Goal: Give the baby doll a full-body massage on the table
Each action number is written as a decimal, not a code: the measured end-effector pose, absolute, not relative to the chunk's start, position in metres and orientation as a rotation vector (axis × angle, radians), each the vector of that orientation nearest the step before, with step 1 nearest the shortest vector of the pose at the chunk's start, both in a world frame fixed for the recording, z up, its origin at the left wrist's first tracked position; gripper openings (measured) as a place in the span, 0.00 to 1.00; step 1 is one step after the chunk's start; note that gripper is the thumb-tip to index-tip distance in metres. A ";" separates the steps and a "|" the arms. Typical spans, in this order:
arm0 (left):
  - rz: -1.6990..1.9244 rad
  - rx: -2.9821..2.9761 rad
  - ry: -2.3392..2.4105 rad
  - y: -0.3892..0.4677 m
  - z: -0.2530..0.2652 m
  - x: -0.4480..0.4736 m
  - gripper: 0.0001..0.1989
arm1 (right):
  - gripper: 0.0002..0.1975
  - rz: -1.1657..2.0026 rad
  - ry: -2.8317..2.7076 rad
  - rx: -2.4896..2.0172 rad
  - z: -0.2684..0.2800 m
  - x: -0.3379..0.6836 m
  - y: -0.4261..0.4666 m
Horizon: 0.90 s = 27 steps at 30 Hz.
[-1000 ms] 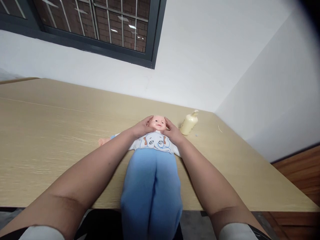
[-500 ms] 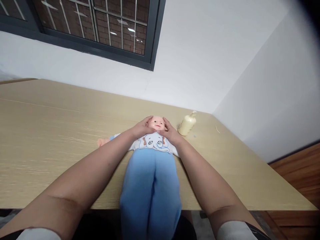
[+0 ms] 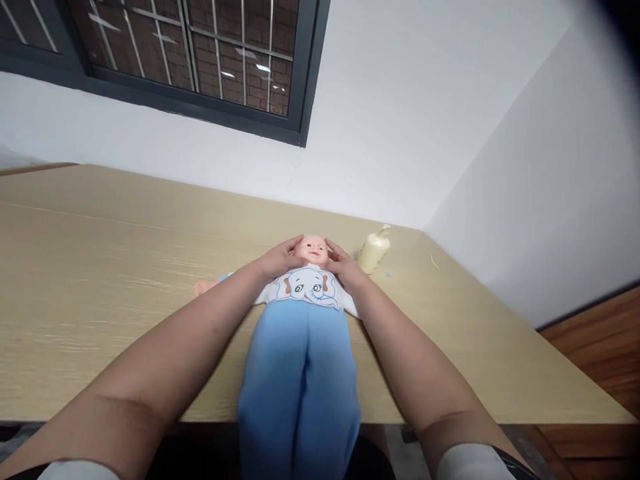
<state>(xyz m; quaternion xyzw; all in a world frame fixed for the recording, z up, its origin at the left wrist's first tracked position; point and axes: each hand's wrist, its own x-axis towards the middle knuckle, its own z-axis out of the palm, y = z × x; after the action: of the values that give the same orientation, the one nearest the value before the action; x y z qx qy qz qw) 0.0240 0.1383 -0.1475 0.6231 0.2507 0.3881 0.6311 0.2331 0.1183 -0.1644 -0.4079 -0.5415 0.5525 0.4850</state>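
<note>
A baby doll [image 3: 314,248] lies on its back on the table, face up, its head toward the wall. It wears a white top with an elephant print [image 3: 307,288] and light blue trousers [image 3: 300,373] whose legs hang past the near table edge. My left hand [image 3: 283,259] cups one side of the doll's head, thumb by the cheek. On the other side my right hand [image 3: 345,267] holds the head the same way, fingers curved along it. One doll hand [image 3: 203,288] shows beyond my left forearm.
A cream pump bottle [image 3: 374,251] stands on the wooden table [image 3: 125,267], right of the doll. Near it lie a small blue speck [image 3: 389,275] and a thin pale strip [image 3: 434,261]. Behind are a white wall [image 3: 380,133] and a barred window [image 3: 240,60].
My thumbs have parted from near the doll's chin toward its cheeks, with both hands still around the head. The camera view has shifted slightly.
</note>
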 end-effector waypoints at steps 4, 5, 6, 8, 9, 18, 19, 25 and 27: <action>0.892 1.267 0.524 0.142 -0.152 0.024 0.34 | 0.50 1.408 -1.193 -0.996 -0.160 0.232 0.118; 0.903 1.228 0.541 0.144 -0.153 0.024 0.34 | 0.49 1.406 -1.166 -1.016 -0.160 0.232 0.118; 0.912 1.198 0.555 0.145 -0.154 0.024 0.33 | 0.48 1.399 -1.151 -1.037 -0.159 0.232 0.118; 0.930 1.176 0.573 0.146 -0.155 0.024 0.33 | 0.45 1.383 -1.175 -1.047 -0.160 0.231 0.118; 0.932 1.192 0.580 0.145 -0.155 0.024 0.35 | 0.44 1.366 -1.216 -1.039 -0.160 0.231 0.117; 0.932 1.511 0.925 0.138 -0.149 0.028 0.51 | 0.55 1.052 -1.512 -1.270 -0.159 0.228 0.114; 0.931 1.517 0.925 0.138 -0.150 0.028 0.51 | 0.55 1.047 -1.517 -1.268 -0.158 0.228 0.113; 0.954 1.542 0.811 0.140 -0.151 0.026 0.42 | 0.54 1.007 -1.538 -1.293 -0.159 0.229 0.112; 0.931 1.563 0.691 0.141 -0.152 0.025 0.37 | 0.52 0.998 -1.529 -1.291 -0.161 0.230 0.113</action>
<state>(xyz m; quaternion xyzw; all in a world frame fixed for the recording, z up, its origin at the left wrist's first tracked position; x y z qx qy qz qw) 0.0255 0.1414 -0.1519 0.6639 0.2933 0.3954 0.5628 0.2302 0.1130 -0.1607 -0.5191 -0.6149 0.4015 0.4372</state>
